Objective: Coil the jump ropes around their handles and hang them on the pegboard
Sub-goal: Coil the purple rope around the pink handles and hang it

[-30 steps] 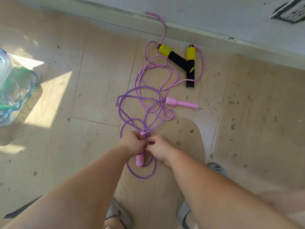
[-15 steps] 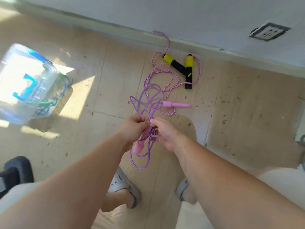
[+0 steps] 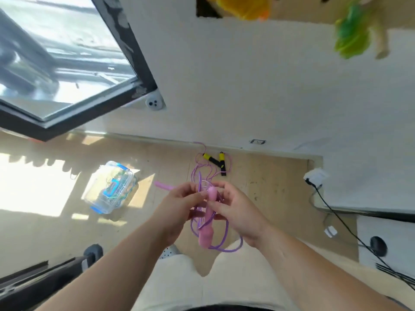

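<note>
A purple jump rope (image 3: 226,245) with pink handles is lifted off the floor at chest height. My left hand (image 3: 179,207) pinches the rope beside one pink handle (image 3: 207,223), which hangs down between my hands. My right hand (image 3: 235,209) holds that handle and the rope from the right. The second pink handle (image 3: 162,185) sticks out to the left behind my left hand. On the floor by the wall lies a pink braided rope (image 3: 202,169) with yellow and black handles (image 3: 215,162). At the top edge hang blurred yellow (image 3: 242,7) and green coiled ropes (image 3: 350,34).
A clear plastic box (image 3: 110,189) with blue latches sits on the floor to the left. A large window (image 3: 56,59) fills the upper left. A black cable (image 3: 336,216) runs from a wall plug on the right. A dark chair base (image 3: 45,279) is at the lower left.
I have stood up and the view has swung upward to the wall. The purple rope has come up off the floor with both hands, and both its handles are lifted.
</note>
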